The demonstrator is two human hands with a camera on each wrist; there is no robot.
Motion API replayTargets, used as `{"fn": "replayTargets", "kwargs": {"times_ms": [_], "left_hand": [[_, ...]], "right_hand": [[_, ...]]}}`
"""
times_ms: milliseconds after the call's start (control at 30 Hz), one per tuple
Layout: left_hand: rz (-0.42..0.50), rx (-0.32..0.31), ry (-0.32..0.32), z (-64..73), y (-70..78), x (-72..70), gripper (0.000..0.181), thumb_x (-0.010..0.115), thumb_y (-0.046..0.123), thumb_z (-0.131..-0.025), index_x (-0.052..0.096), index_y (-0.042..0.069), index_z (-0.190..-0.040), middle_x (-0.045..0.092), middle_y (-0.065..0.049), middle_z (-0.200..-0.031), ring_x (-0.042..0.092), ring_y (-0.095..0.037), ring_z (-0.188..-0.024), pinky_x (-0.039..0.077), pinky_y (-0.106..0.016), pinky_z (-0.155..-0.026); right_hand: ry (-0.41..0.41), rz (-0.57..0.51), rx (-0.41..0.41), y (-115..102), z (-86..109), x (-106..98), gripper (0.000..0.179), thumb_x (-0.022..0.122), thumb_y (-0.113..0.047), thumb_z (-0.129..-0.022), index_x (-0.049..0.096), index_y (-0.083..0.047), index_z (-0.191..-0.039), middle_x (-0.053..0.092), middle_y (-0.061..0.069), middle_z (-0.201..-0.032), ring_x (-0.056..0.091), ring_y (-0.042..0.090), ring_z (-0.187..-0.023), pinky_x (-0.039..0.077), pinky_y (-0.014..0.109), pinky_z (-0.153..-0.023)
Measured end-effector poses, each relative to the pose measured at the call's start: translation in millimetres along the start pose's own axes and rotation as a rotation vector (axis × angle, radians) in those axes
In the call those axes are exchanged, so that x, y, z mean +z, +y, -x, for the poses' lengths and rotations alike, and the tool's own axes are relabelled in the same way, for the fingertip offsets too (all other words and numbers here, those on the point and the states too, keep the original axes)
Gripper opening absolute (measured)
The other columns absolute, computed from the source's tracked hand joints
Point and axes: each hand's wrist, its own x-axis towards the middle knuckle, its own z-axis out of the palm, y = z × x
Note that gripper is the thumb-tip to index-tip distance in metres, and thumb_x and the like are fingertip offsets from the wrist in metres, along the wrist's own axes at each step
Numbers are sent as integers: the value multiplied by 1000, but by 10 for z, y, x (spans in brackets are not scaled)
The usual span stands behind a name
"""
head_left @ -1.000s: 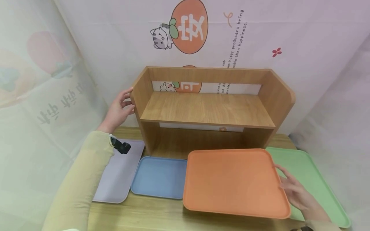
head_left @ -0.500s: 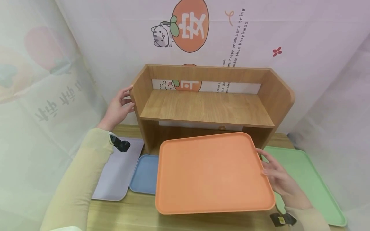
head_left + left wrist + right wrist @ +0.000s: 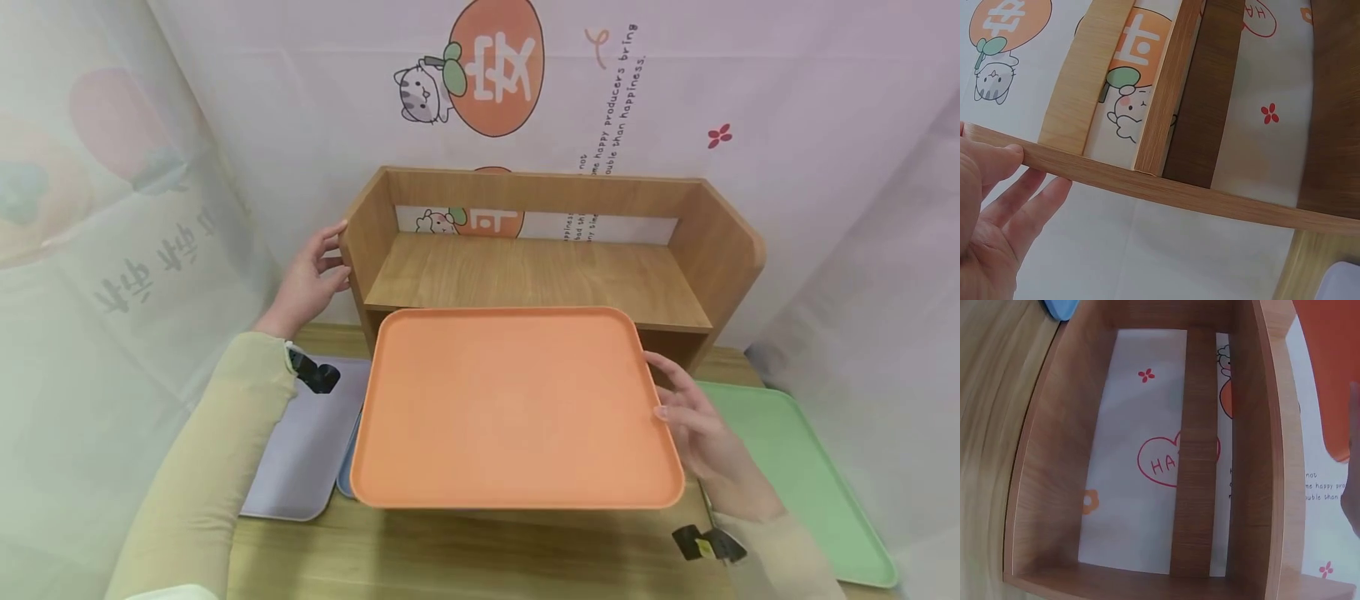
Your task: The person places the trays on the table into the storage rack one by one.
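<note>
- Backdrop (image 3: 300,108), white cloth: hung behind and at both sides; printed with fruit, cats and lettering.
- Tabletop (image 3: 480,562), wood-grained: overlaid by shelf and trays.
- Shelf (image 3: 532,271), wooden, two-tiered: stood upright at the rear of the tabletop; lower tier largely hidden by the orange tray in the head view.
- Orange tray (image 3: 517,408): held above the tabletop, in front of the shelf's lower tier; shadow cast beneath. Contact with the shelf cannot be determined.
- Green tray (image 3: 798,475): laid on the tabletop at the right, partly covered by the right forearm.
- Lavender tray (image 3: 307,446): laid at the left, crossed by the left sleeve.
- Blue tray (image 3: 346,471): mostly concealed by the orange tray; placed just beside the lavender tray.
- Right hand (image 3: 705,442): orange tray grasped by its right edge, thumb seen on top.
- Left hand (image 3: 303,283): shelf's left side panel gripped at its edge between thumb and fingers.
- Black devices (image 3: 315,373): one worn at each wrist.
</note>
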Motion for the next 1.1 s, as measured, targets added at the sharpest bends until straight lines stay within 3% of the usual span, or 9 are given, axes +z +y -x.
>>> {"fn": "replayTargets", "kwargs": {"times_ms": [200, 433, 800, 1100], "left_hand": [[-5, -11, -4, 11, 7, 3, 68, 50, -1, -94, 26, 30, -149, 38, -16, -145, 50, -35, -122, 52, -47, -92], [-13, -20, 1, 14, -6, 11, 68, 50, -2, -94, 26, 32, -148, 37, -16, -146, 50, -35, -122, 52, -47, -92], [-4, -25, 2, 29, 17, 16, 69, 50, -3, -94, 26, 31, -149, 37, -17, -145, 49, -36, -123, 52, -47, -92], [-3, -26, 1, 13, 8, 15, 70, 51, -2, -94, 26, 34, -148, 37, -16, -145, 49, -36, -122, 52, -48, -92]], "right_hand": [[108, 56, -43, -2, -81, -32, 57, 19, 18, -92, 37, -6, -141, 61, 18, -121, 64, 25, -105, 57, 34, -85], [226, 18, -106, 70, -138, -42, 57, 20, 19, -91, 45, -7, -135, 65, 18, -110, 67, 23, -94, 58, 31, -79], [438, 38, -171, 130, -200, 16, 47, 28, 15, -94, 46, -8, -131, 66, 14, -100, 69, 20, -78, 59, 26, -67], [608, -3, -220, 211, -306, 56, 39, 34, 12, -95, 42, -11, -125, 64, 12, -99, 68, 20, -75, 58, 25, -67]]}}
